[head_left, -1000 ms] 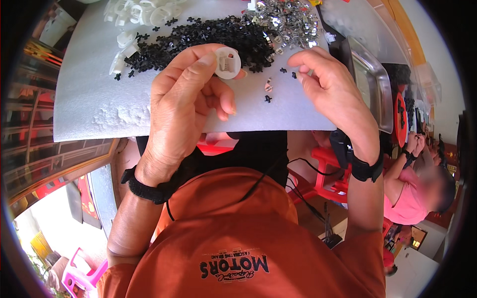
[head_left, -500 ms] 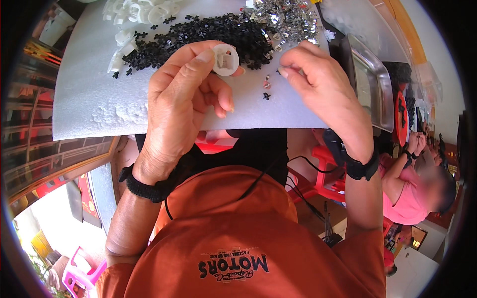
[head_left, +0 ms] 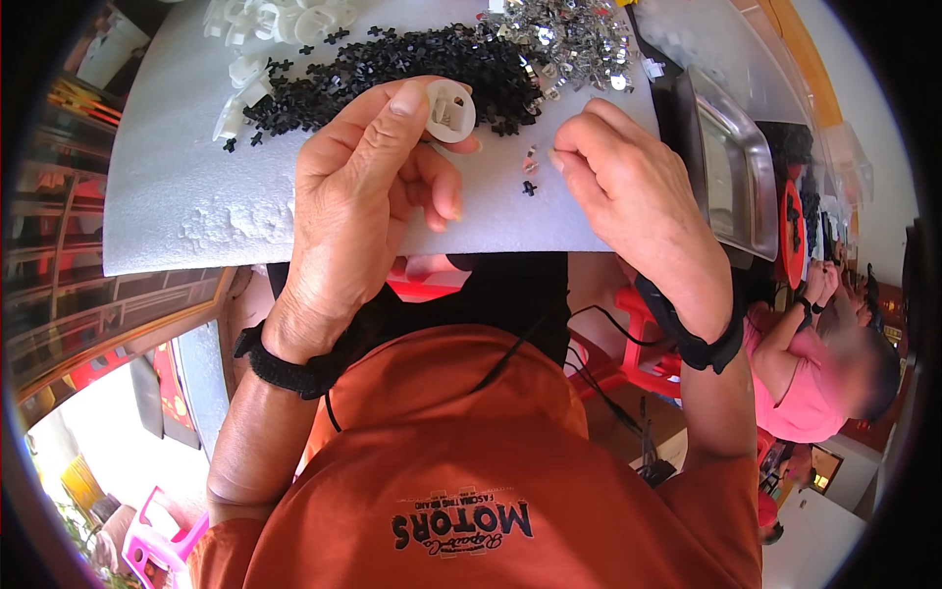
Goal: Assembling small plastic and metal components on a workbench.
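Between the thumb and fingers of my left hand is a round white plastic housing, its hollow side with inner ribs and a small hole facing up. My right hand hovers over the table to its right, thumb and forefinger pinched together. Whatever those fingertips hold, if anything, is too small or hidden to name. Just left of them lie a small black cross-shaped piece and small shiny metal clips. Beyond my hands spreads a heap of black cross-shaped pieces.
A pile of shiny metal clips lies at the far right, more white plastic parts at the far left. They rest on a foam-covered table. A metal tray stands at the right edge. Another person sits farther right.
My right hand has shifted slightly toward me, still pinched. The white housing has tilted and moved a little in my left fingers.
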`<state>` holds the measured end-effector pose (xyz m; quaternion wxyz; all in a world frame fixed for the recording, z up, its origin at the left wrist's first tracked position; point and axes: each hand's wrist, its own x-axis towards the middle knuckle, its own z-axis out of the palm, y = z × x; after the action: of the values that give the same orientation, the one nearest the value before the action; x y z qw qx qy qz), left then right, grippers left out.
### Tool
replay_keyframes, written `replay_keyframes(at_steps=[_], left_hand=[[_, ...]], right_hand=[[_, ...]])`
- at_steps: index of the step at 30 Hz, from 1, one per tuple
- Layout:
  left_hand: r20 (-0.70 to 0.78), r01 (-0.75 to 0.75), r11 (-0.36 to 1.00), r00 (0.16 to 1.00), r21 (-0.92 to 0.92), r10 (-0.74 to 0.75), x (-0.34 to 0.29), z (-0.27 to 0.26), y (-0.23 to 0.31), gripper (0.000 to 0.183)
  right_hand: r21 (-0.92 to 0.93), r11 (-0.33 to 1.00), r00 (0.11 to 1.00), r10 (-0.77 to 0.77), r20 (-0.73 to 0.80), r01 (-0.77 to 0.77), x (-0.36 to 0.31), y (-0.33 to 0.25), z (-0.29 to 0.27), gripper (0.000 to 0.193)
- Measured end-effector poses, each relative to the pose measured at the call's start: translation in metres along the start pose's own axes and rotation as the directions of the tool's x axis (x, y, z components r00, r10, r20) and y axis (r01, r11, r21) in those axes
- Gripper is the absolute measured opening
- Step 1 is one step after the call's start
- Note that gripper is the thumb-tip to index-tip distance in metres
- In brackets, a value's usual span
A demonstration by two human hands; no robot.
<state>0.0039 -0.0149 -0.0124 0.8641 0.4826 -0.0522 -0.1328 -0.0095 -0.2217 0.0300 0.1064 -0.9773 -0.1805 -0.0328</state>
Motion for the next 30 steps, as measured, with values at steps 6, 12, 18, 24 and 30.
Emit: replay_keyframes(at_steps=[6, 12, 18, 24, 30], left_hand=[[-0.014, 0.055, 0.997, 0.998, 0.045, -0.055, -0.001, 0.003, 0.004, 0.041], [0.016, 0.151, 0.983, 0.988, 0.107, -0.154, -0.002, 0.001, 0.010, 0.045], [0.021, 0.268, 0.960, 0.962, 0.076, -0.270, 0.001, 0.001, 0.020, 0.046], [0.016, 0.319, 0.948, 0.948, 0.018, -0.319, 0.003, 0.000, 0.023, 0.047], [-0.014, 0.312, 0.950, 0.950, 0.013, -0.311, 0.005, 0.001, 0.021, 0.048]], right_hand=[[0.151, 0.987, 0.997, -0.043, -0.065, 0.053, 0.005, 0.000, -0.009, 0.006], [0.813, 0.578, 0.996, -0.004, 0.092, -0.073, 0.026, -0.035, -0.026, 0.009], [0.869, 0.492, 0.998, -0.015, 0.067, -0.051, 0.033, -0.039, -0.010, 0.009], [0.764, 0.622, 0.979, -0.022, -0.204, 0.172, 0.037, -0.039, 0.012, 0.004], [0.352, 0.822, 0.842, -0.254, -0.476, 0.447, 0.039, -0.036, 0.019, 0.006]])
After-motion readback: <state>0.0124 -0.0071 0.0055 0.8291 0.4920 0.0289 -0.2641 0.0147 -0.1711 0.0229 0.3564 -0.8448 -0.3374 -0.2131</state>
